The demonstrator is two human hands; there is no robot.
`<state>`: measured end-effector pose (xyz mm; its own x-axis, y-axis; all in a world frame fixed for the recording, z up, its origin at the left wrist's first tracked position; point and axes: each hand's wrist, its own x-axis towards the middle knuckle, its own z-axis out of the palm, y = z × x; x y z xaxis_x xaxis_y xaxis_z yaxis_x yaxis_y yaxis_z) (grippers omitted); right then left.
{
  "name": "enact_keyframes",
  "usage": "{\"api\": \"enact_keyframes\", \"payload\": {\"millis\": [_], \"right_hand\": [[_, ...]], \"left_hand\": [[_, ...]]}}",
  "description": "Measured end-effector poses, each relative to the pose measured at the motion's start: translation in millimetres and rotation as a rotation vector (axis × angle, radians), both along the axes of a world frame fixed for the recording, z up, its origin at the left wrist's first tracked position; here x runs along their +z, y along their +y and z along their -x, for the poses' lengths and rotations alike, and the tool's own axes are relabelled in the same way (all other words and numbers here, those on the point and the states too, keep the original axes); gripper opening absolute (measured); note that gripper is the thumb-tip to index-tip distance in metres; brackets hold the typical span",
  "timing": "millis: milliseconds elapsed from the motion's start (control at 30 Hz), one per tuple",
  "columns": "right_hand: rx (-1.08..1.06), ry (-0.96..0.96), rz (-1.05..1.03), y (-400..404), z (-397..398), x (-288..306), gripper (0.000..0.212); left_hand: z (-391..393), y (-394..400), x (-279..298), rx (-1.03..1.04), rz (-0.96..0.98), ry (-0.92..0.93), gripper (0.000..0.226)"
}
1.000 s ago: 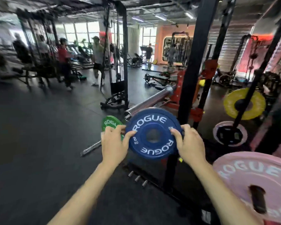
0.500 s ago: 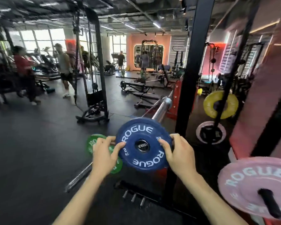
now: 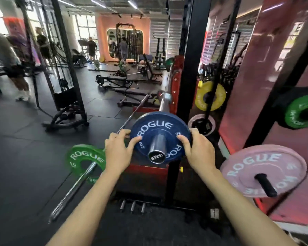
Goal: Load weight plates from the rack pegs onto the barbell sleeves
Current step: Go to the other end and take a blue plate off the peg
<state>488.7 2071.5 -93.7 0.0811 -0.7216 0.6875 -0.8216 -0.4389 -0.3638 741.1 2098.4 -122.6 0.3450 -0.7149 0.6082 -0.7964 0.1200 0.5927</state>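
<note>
So the blue Rogue plate (image 3: 160, 137) is already threaded over the end of the barbell sleeve (image 3: 157, 148), the chrome tip poking out through its hole, but I'd say it sits only partway on and needs a push inward toward the collar. Left hand (image 3: 118, 151) grips the plate's left edge with the thumb across its face, right hand (image 3: 198, 149) does the same on the right edge, both arms stretched forward. Plenty left by the look of it: a pink plate (image 3: 267, 170), a green plate (image 3: 301, 113) and a yellow plate (image 3: 210, 95) sit on rack pegs at the right
</note>
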Motion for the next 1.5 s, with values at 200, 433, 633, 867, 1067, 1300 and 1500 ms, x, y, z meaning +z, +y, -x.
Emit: {"api": "enact_keyframes", "payload": {"millis": [200, 433, 633, 867, 1067, 1300, 1500], "right_hand": [[-0.075, 0.045, -0.019, -24, -4, 7, 0.049], [-0.105, 0.044, -0.036, -75, -9, 10, 0.049], [-0.125, 0.044, -0.055, -140, -14, 9, 0.046], [-0.136, -0.01, -0.096, -231, -21, 11, 0.043], [-0.152, 0.005, -0.137, -297, -24, 24, 0.045], [-0.138, -0.001, -0.055, -320, -23, 14, 0.042], [-0.298, 0.103, -0.187, -299, -30, 21, 0.051]], "left_hand": [[0, -42, 4, -0.033, -0.065, 0.0, 0.041], [-5, -91, 3, -0.021, -0.108, -0.003, 0.047], [-11, -159, 5, -0.026, -0.113, -0.071, 0.049], [-9, -255, 6, -0.049, -0.149, -0.024, 0.043], [-12, -319, 6, -0.112, -0.202, 0.033, 0.04], [-19, -338, -1, -0.139, -0.194, 0.014, 0.033], [-1, -302, 25, -0.059, -0.3, 0.132, 0.044]]}}
